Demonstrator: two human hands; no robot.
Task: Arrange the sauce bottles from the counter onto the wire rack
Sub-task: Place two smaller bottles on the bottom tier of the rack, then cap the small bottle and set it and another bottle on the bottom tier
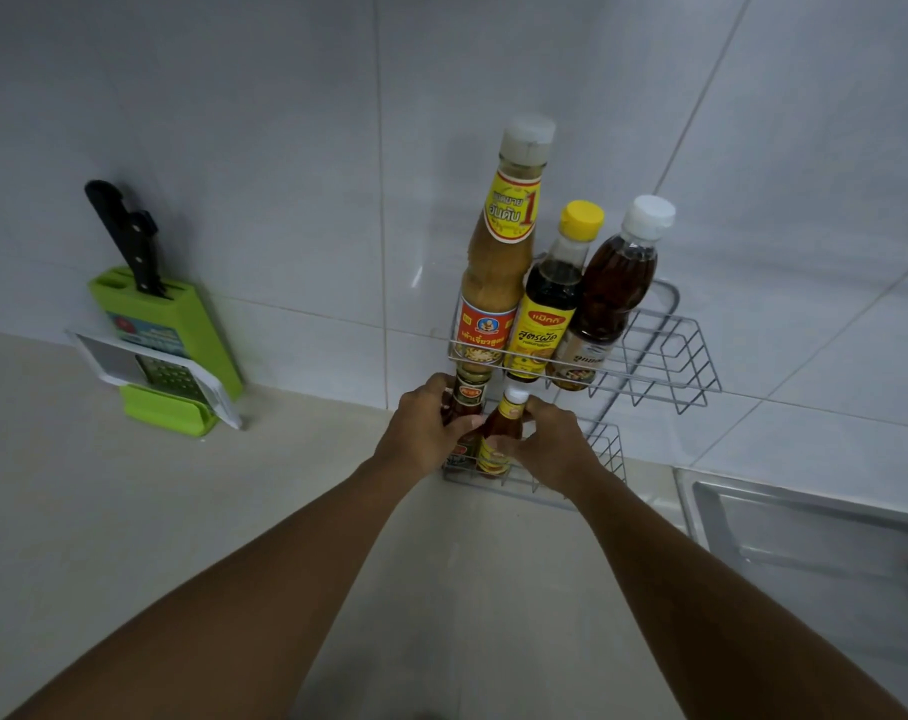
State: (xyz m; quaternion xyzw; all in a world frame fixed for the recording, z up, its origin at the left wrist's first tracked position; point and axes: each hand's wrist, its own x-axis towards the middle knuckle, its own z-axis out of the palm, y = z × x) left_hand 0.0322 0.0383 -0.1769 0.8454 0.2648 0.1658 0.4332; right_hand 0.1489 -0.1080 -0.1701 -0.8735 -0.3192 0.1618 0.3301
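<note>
A two-tier wire rack (670, 356) hangs on the tiled wall. Its upper tier holds three upright bottles: a tall tan sauce bottle (498, 262), a dark bottle with a yellow cap (550, 304) and a brown bottle with a white cap (613, 288). On the lower tier (605, 449) stand a dark bottle with a red label (467, 394) and a small orange sauce bottle with a white cap (504, 423). My left hand (423, 433) wraps the dark red-label bottle. My right hand (550, 444) holds the small orange bottle.
A green knife block (166, 330) with a black-handled knife (124, 236) stands at the left against the wall, a white grater (156, 374) leaning on it. A steel sink (805, 527) lies at the right. Beige counter (130, 511) spreads below the rack.
</note>
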